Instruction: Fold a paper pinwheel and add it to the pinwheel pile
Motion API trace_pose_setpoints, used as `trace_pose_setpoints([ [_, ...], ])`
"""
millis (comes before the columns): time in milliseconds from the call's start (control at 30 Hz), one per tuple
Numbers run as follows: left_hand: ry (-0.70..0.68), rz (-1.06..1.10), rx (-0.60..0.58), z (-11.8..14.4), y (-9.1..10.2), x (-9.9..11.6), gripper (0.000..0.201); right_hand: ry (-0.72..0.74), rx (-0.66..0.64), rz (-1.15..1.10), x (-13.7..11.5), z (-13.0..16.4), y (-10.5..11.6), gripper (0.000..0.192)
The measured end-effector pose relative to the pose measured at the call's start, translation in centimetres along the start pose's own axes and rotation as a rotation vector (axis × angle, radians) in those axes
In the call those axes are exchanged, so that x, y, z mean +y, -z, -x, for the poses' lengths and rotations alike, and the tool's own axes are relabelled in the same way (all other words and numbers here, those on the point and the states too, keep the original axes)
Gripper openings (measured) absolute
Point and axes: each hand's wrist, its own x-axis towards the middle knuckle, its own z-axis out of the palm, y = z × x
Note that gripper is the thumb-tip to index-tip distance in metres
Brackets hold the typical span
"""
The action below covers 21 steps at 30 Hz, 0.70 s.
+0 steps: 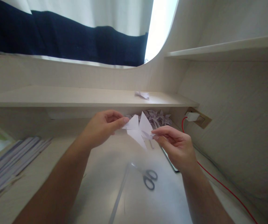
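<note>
Both hands hold 1 white folded paper figure (pixel 138 129) in the air above the pale wooden desk (pixel 101 193). The left hand (pixel 101 129) pinches the figure's left pointed flap between thumb and forefinger, fingers narrow and closed on the paper. The right hand (pixel 177 146) pinches a small tip at the figure's lower right in the same narrow way.

Judging by its shape, the figure is well along: several creases are made, 2 upright points stand at the top and 1 longer point hangs below. It looks unfinished, since the hands are working a small fold at its right tip.

Behind the figure, under the low wooden shelf (pixel 77 96), lies a heap of pale folded paper pieces (pixel 157 117); they overlap too much to count. On that shelf above the figure sits 1 more small folded paper piece (pixel 142 95). Below the figure on the desk lies 1 pair of grey-handled scissors (pixel 148 177), with a long narrow paper strip (pixel 119 193) just beside it. Far left of the figure rests a stack of paper sheets (pixel 10 165). Right of the figure, 1 red cable (pixel 222 186) runs from a white plug (pixel 192 116) in the wall socket.
</note>
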Motion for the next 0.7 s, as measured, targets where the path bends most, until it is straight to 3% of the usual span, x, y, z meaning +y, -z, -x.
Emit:
trace_pose_setpoints([
  [167,0.033,0.085,-0.073,0.0,-1.2,0.1,0.035,0.199,0.016,0.192,-1.2,0.4,-0.5,0.020],
  [267,-0.016,0.087,-0.035,-0.1,-2.3,-0.3,0.023,0.231,-0.009,0.200,-1.7,0.6,-1.0,0.022],
  [533,-0.234,-0.053,-0.036,1.0,-4.3,0.2,0.015,0.004,0.133,0.125,-0.9,0.7,-1.7,0.013],
  [700,-0.335,-0.171,-0.036,1.4,-4.5,0.5,0.017,-0.016,0.135,0.116,-0.8,0.8,-1.9,0.013],
])
